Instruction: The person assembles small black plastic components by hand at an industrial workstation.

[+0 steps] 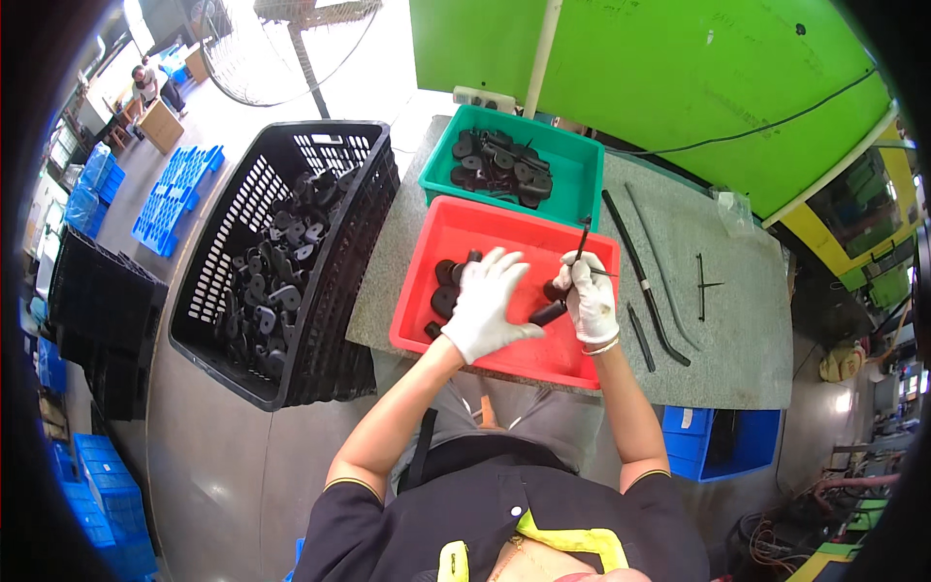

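My left hand [482, 303], in a white glove, is open with its fingers spread over the left half of the red tray [412, 306]. It is beside several black round-ended parts [443, 299], some partly hidden by the glove. My right hand [591, 299], also gloved, is closed around a thin dark rod-like tool [584, 238] that sticks up past the fingers. A thin dark point also shows at the side of this hand. Just left of the right hand, a black cylindrical part [548, 312] lies in the tray.
Behind the red tray stands a green tray [582, 175] with black parts. At left, a black crate [359, 233] holds many more. On the grey table [747, 339] lie a long black bar [645, 281], a short bar [641, 338] and a T-shaped tool [702, 286]. A person [147, 85] is far left.
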`<state>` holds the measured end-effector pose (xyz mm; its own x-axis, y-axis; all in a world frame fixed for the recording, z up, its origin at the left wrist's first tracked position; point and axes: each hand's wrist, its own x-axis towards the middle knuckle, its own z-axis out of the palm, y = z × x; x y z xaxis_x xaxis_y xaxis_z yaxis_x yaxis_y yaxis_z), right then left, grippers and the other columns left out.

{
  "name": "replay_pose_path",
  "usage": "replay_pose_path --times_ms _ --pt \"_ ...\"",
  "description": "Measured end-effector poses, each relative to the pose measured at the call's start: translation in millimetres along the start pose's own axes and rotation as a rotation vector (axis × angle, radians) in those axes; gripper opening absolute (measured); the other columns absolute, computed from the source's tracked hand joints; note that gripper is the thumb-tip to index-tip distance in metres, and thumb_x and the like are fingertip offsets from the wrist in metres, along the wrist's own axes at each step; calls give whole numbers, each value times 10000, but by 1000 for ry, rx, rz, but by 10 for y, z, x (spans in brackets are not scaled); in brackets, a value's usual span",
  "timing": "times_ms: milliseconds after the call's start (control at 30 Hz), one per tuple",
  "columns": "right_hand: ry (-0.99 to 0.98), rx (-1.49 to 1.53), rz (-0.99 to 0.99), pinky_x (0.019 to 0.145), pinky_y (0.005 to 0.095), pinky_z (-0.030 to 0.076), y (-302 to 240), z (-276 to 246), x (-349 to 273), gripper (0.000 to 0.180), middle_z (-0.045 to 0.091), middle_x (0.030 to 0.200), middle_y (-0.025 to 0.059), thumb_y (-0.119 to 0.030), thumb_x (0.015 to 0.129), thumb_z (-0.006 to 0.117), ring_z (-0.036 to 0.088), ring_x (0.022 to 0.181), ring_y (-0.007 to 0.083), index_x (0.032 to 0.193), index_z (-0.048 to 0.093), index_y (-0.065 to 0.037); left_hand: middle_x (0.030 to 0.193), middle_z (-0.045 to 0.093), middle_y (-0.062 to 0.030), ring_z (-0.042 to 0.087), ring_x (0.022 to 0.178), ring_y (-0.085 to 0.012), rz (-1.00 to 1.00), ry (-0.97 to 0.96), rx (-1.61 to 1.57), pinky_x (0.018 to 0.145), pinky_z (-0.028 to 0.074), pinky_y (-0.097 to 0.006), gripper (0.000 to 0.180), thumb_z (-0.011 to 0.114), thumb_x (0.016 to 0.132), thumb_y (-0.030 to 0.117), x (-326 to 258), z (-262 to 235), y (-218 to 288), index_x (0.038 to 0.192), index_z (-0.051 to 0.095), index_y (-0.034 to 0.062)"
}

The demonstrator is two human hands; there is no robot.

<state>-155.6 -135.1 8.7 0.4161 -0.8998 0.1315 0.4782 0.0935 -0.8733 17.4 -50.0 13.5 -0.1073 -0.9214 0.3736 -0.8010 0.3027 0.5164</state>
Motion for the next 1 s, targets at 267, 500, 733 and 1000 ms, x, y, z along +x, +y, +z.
replay_pose_path --times_ms 267,500,733,1000 --pt "-159 465 -66 715 315 448 66 252 -29 304 545 791 22 -341 919 614 518 753 150 1028 559 -63 1111 589 -179 605 1024 -292 -367 -273 -804 871 474 -347 559 712 680 161 152 306 80 1172 478 35" --pt "-48 -68 50 640 241 403 -74 313 -255 157 493 700 -9 -188 965 545 451 655 87 986 572 -35 908 638 -181 642 846 -347 -370 -329 -345 739 503 -411 303 618 748 139 135 245 398 1027 547 42" --pt "461 -1306 -244 759 350 493 -264 -772 63 230 652 931 157 -198 954 476 635 858 233 1000 631 -33 873 606 -148 607 854 -334 -210 -113 30 687 506 -437 201 662 741 137 -99 331 206 899 556 74" --pt "589 -2114 741 957 417 470 -647 -2300 211 417 521 1302 167 -328 830 684 519 1196 323 1162 597 -91 1001 591 -133 555 1003 -308 -35 3 171 840 434 -423 533 794 672 368 -172 149 112 1035 582 41"
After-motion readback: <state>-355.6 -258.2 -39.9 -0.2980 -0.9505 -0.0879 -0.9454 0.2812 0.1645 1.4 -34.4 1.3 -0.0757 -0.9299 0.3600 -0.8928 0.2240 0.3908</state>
